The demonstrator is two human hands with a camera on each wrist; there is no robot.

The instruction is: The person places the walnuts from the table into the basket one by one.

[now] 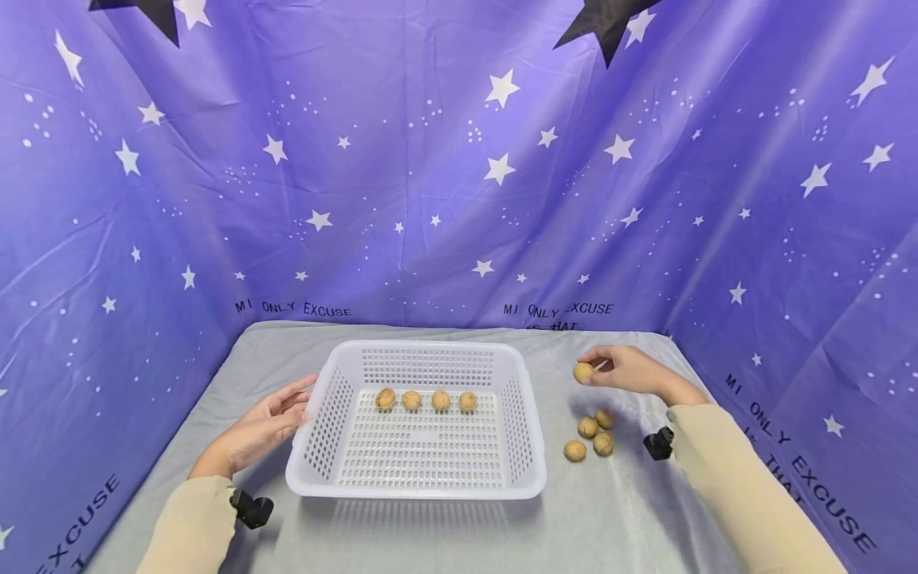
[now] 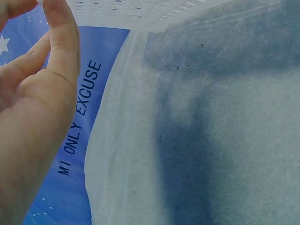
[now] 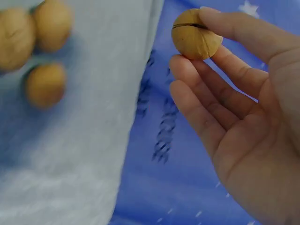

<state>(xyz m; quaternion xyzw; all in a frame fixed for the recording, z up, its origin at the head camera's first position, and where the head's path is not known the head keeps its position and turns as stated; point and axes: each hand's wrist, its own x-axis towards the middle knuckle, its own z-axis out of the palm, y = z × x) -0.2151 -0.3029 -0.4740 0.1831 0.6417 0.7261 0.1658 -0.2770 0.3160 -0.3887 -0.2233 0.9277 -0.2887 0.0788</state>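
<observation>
Checking the head feed; I've got the right hand [image 1: 624, 369] pinching one round, tan, hard-shelled walnut [image 1: 582, 373] between thumb and fingertips, right of the white, rectangular, perforated plastic basket [image 1: 416, 492]; four tan shelled walnuts [image 1: 441, 400] sit in a row inside it, and four loose walnuts [image 1: 603, 444] lie near that hand; the left hand [image 1: 251, 434] is loosely open at the basket's left rim; left wrist cam: relaxed fingers by the basket, can't tell how firmly they touch; right wrist cam: dark seam across the pinched walnut; I'd guess light, stiff, grippy but rolly; hold it round its middle, and go easy near that seam, might crack
</observation>
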